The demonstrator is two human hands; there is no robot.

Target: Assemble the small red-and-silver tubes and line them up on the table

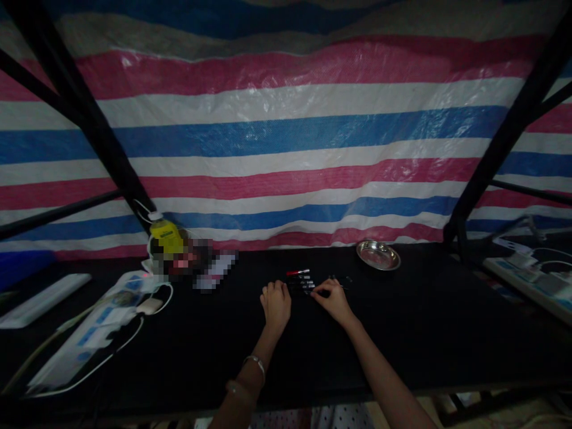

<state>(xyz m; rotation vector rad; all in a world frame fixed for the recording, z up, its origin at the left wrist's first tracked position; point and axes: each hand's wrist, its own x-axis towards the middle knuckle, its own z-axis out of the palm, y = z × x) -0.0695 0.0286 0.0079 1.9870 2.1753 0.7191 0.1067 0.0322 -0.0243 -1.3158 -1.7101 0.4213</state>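
Note:
On the black table, several slim black tubes with silver ends [306, 285] lie side by side between my hands, too small to tell their kind. A slim red tube with a silver end [298, 273] lies just beyond them. My left hand [276, 302], fingers curled, rests at their left end; what its fingertips grip, if anything, is hidden. At the right end my right hand [331, 299] pinches thumb and forefinger together on something small I cannot make out. A few thin dark pieces [347, 280] lie partly behind the right hand.
A shallow round steel dish [379, 256] stands at the back right. On the left are a white power strip [96, 328] with cables, a bottle of yellow liquid [167, 235] and a long white bar [44, 301]. Black frame posts and a striped sheet [286, 137] bound the table.

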